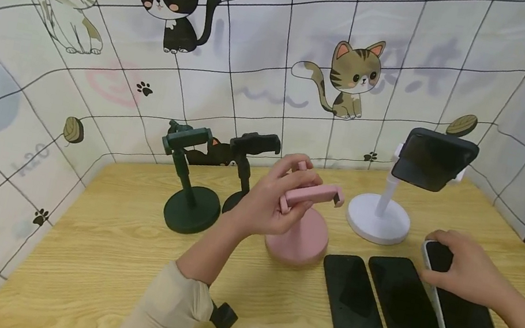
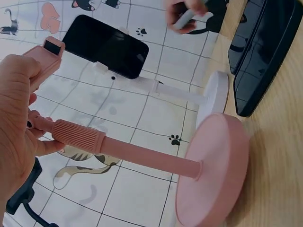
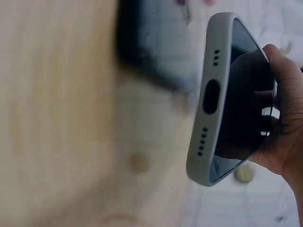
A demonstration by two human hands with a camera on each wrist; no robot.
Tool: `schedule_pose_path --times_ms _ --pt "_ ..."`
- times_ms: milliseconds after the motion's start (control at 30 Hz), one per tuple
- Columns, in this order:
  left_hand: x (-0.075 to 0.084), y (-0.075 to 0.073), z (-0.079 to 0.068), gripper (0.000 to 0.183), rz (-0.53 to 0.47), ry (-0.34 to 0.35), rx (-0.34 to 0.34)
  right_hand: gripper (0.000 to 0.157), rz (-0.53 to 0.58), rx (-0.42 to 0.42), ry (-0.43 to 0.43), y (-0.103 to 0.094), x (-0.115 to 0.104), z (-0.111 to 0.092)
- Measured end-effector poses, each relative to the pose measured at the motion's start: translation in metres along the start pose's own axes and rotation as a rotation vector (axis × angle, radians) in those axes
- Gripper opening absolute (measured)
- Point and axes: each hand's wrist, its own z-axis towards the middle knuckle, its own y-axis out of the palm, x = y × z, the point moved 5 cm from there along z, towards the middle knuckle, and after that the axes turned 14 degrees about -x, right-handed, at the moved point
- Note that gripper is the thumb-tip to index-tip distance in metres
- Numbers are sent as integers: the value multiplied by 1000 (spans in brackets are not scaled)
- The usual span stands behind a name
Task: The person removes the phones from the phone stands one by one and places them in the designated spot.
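Observation:
My left hand (image 1: 277, 199) grips the head of a pink phone stand (image 1: 304, 242), whose round base sits on the table. The stand's clamp (image 1: 312, 196) sticks out to the right of the fingers, with nothing in it. In the left wrist view, the ribbed pink pole (image 2: 142, 153) runs from the fingers down to the base. On the right side, my right hand (image 1: 467, 270) holds a phone in a light case (image 1: 468, 326) by its far end. The right wrist view shows the case's bottom edge (image 3: 210, 99) with its port, raised off the table.
Two black phones (image 1: 354, 303) (image 1: 408, 310) lie side by side, left of the held phone. Behind them a white stand (image 1: 379, 220) carries a dark phone (image 1: 434, 159). A green stand (image 1: 186, 206) and a black stand (image 1: 243, 166) are at the back left, near the cat-patterned backdrop (image 1: 263, 41).

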Motion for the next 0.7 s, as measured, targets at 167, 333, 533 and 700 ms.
schedule_pose_path --times_ms 167,333,533,700 --pt "-13 2 9 31 23 -9 20 48 13 -29 -2 17 32 -9" --pt "-26 9 16 29 90 13 33 51 42 -110 64 29 49 -16" --pt "-39 15 20 28 92 23 50 51 38 -132 72 33 52 -16" --pt "-47 18 22 29 104 10 49 46 25 -122 41 34 49 -14"
